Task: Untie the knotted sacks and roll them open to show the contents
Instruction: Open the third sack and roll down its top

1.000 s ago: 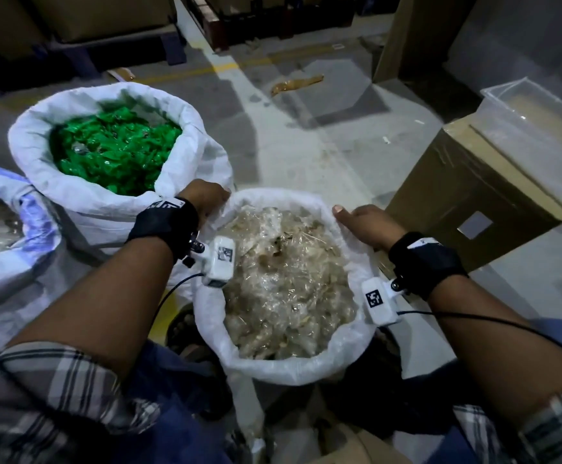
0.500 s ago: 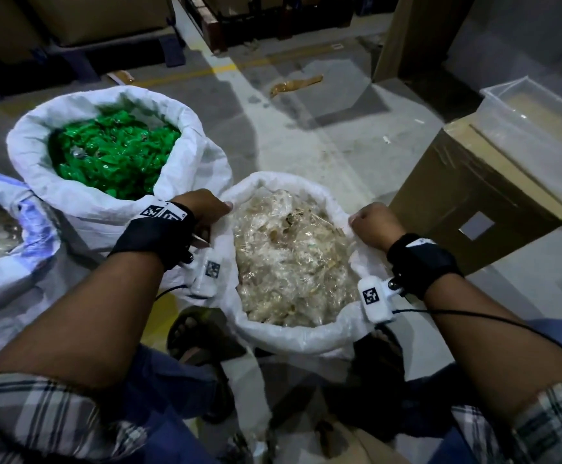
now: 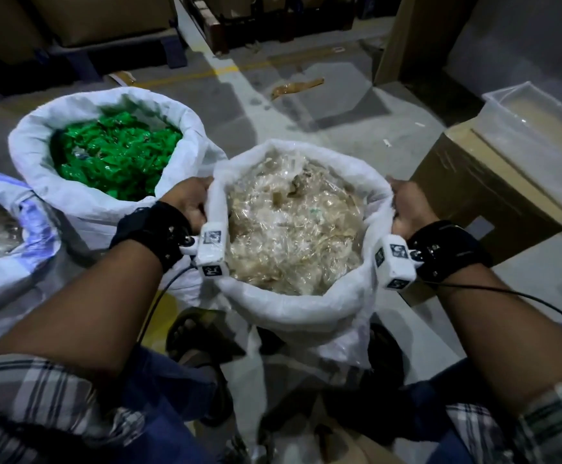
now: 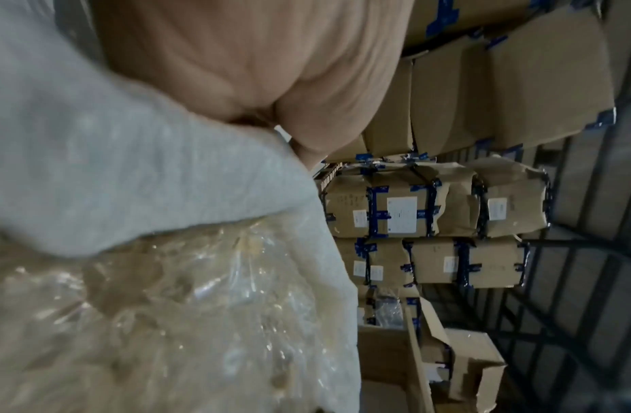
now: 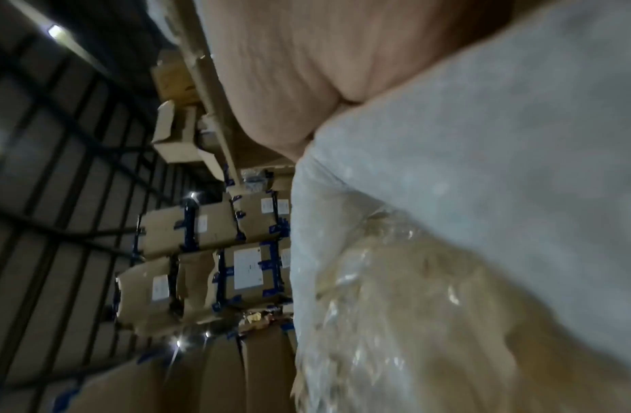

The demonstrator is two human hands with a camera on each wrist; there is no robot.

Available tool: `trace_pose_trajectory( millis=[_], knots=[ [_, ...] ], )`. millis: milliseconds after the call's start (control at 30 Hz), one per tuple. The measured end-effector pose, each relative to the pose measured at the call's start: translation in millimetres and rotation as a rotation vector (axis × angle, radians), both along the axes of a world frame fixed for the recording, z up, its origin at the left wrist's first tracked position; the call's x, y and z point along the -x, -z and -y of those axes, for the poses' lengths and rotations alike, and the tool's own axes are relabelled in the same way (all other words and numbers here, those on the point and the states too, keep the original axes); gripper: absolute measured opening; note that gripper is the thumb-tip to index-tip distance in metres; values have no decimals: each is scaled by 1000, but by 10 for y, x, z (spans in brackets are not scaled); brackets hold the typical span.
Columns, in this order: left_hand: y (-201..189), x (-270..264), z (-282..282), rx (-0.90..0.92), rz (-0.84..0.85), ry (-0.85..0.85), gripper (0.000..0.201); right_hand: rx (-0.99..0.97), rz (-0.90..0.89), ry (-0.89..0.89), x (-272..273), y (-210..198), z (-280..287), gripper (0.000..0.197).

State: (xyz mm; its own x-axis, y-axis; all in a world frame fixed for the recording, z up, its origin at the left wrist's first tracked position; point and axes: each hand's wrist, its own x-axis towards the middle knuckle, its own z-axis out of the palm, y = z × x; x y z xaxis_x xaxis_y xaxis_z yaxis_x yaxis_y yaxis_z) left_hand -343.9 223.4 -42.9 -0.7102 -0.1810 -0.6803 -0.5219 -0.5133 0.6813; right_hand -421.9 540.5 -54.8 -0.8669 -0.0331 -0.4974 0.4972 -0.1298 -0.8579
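— What is each grip doing?

— The left hand (image 3: pixel 188 201) has its grip clenched round the rolled white rim on the left side of the near sack (image 3: pixel 293 313). The right hand (image 3: pixel 407 209) has its grip clenched round the rim on the opposite, right side. In both wrist views the palm presses against the white woven cloth, though the fingertips themselves are hidden behind the fold.

— So where does the sack lie relative to the hands?

— Between them. Its mouth is spread open from one grip to the other, and the rim is rolled down into a thick collar all the way round. The sack sits in front of the person's knees, its lower part hanging loose and crumpled below the collar.

— And the contents?

— Clear plastic packets (image 3: pixel 293 229) with pale, brownish pieces inside, filling the mouth nearly to the rim. I cannot tell what the pieces are.

— What else is around?

— Just beside the left hand stands a second white sack (image 3: pixel 82 199), also rolled open, full of green packets (image 3: pixel 115 159). Further left, at the picture's edge, a third sack (image 3: pixel 22 262) with a bluish rim holds more clear packets. To the right of the right hand is a cardboard box (image 3: pixel 474 199) on the concrete floor (image 3: pixel 306 108), with a clear plastic bin (image 3: pixel 540 122) on top of it. The wrist views show stacked cardboard cartons (image 4: pixel 430 206) with blue tape.
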Motion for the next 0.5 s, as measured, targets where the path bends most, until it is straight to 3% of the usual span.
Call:
trace_pose_trajectory(
  millis=[67, 133, 200, 300, 367, 400, 500],
  knots=[
    [10, -44, -39, 16, 61, 34, 27, 171, 81, -27, -42, 11, 2, 38],
    [40, -72, -59, 27, 102, 35, 25, 89, 69, -29, -63, 104, -3, 31],
    [43, -95, -102, 116, 124, 45, 23, -314, -64, -69, -46, 236, -44, 25],
    [44, -170, -149, 302, 187, 245, 19, -863, -121, -252, -77, 355, -86, 61],
    [56, -225, -227, 387, 270, 443, 16, -1005, -60, -336, -127, 408, -121, 77],
    [82, -234, -263, 417, 318, 547, 26, -1068, -35, -372, -147, 431, -144, 78],
    [104, -240, -403, 386, 345, 646, 44, -1183, -72, -430, -149, 449, -200, 48]
  ],
)
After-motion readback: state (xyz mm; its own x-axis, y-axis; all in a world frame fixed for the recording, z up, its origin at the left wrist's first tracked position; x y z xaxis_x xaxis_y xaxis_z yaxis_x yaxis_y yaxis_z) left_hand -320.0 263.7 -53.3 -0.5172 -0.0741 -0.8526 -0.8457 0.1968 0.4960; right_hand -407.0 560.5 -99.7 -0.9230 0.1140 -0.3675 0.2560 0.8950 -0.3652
